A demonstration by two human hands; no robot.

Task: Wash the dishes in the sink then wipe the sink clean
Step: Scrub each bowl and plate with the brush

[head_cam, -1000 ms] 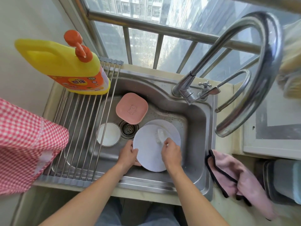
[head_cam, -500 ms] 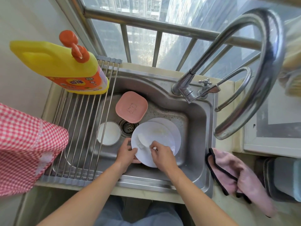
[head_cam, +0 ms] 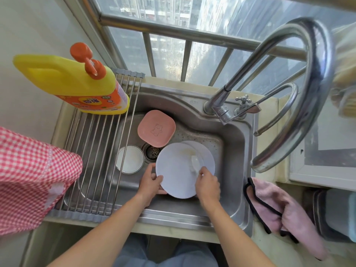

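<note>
A pale scrubber (head_cam: 195, 163) is pinched in the right hand (head_cam: 207, 185) and pressed against the upper right face of the white plate (head_cam: 177, 170). From that grip the plate's unscrubbed face extends to the left and toward the person. The plate is held tilted over the sink (head_cam: 234, 151), its left rim gripped by the left hand (head_cam: 151, 183), thumb on top. A second white plate (head_cam: 206, 155) lies beneath it. The next stroke is judged to run leftward. A pink square dish (head_cam: 156, 128) and a small bowl (head_cam: 129, 159) are left waiting beside the drain (head_cam: 151, 152).
</note>
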